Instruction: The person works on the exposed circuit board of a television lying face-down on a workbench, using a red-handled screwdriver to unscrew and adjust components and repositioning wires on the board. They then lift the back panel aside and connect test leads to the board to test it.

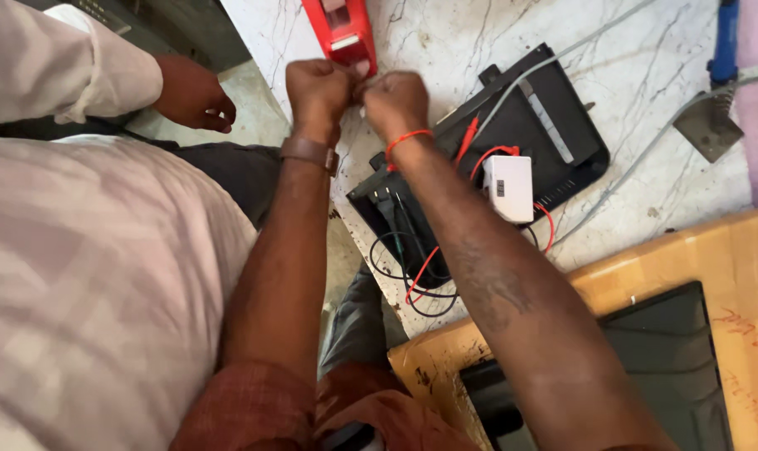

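Over the marble table we press our left hand and right hand together, fingers curled tight around something too small to make out. Below them the black device lies opened, white module and red wires loose, so the wiring looks unfinished.

Both forearms stretch far forward, side by side. The left hand and right hand are clenched, knuckles touching.
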